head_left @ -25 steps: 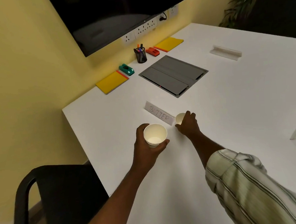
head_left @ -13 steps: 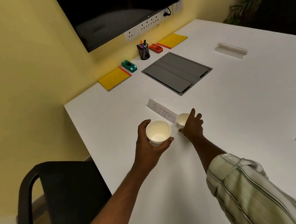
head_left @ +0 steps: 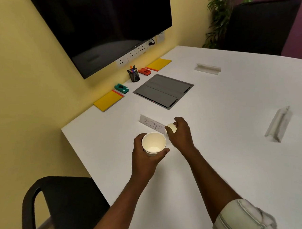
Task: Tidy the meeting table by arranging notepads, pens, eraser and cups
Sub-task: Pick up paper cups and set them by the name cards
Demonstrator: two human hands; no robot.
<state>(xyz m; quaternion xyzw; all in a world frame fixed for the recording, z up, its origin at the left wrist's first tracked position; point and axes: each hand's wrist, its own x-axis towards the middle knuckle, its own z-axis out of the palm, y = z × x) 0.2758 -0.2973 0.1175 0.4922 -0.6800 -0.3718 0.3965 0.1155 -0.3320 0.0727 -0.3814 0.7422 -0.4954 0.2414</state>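
My left hand grasps a paper cup round its wall, mouth up, over the near part of the table. My right hand is curled round a second cup, thumb on the near side and fingers over the far rim. That cup is at about 1 o'clock from the first, right at the end of the name card. Whether it is clear of the tabletop I cannot tell.

I take the step to be gathering the two cups into one stack. The paper wall will buckle easily, so I should squeeze lightly. I should lift straight up first, so I don't knock the card over. Then I carry the cup toward 7 o'clock, centre it over the open mouth, keep my left cup level and let it drop in. Far off at 11 o'clock, a notepad and the pen pot already sit neatly along the wall.
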